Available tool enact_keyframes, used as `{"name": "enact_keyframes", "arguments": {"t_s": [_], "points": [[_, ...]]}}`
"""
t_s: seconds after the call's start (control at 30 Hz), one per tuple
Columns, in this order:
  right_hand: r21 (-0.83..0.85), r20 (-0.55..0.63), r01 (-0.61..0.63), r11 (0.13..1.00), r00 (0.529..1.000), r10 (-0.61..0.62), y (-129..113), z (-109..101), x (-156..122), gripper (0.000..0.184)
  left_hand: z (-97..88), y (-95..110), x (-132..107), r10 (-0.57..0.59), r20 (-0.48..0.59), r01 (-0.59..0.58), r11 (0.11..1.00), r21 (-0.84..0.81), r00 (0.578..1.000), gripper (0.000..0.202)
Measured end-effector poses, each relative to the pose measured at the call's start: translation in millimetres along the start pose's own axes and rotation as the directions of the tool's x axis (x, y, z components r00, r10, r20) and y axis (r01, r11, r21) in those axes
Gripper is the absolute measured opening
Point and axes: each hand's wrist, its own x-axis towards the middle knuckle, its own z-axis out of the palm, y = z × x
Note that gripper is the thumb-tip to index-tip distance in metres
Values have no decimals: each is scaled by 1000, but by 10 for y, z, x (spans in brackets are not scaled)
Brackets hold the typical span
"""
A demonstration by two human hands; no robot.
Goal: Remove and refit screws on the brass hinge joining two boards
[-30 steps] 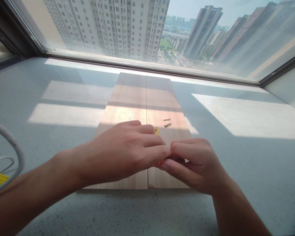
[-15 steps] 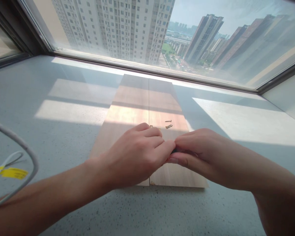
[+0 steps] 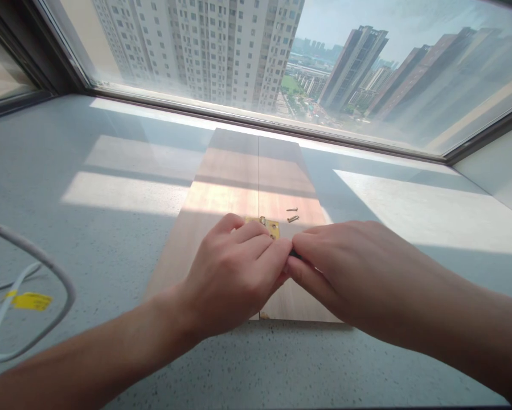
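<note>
Two light wooden boards lie side by side on a grey speckled sill, their seam running away from me. My left hand rests curled on the boards over the seam, fingertips meeting my right hand. The right hand pinches a small dark object I cannot make out, held between both hands' fingertips. A brass hinge peeks out just beyond my left fingers, across the seam. Two small screws lie loose on the right board beyond the hinge.
A grey cable loop with a yellow tag lies at the left of the grey sill. A large window with a dark frame bounds the far edge, high-rise buildings outside. A wall rises at the far right.
My hands shifted slightly toward me and left, and the brass hinge shows more beyond the left fingers. The right forearm now reaches in from the right. The view moved a little.
</note>
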Motion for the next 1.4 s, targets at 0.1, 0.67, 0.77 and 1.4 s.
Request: {"name": "enact_keyframes", "arguments": {"t_s": [0.1,0.67,0.77,1.4], "points": [[2,81,35,999,996,-35,31,-60,34,38,-10,-78,30,-47,132,64,990,-126,990,18],[-81,69,109,991,992,-104,134,-86,15,46,128,-320,147,26,341,135,889,-438,940,25],[-131,3,-6,991,1000,6,120,-60,53,57,172,-287,98,-93,251,185,910,-371,964,31],[-212,-131,91,973,984,-120,-106,86,-97,26,183,-286,6,41,354,138,874,-466,934,12]]}}
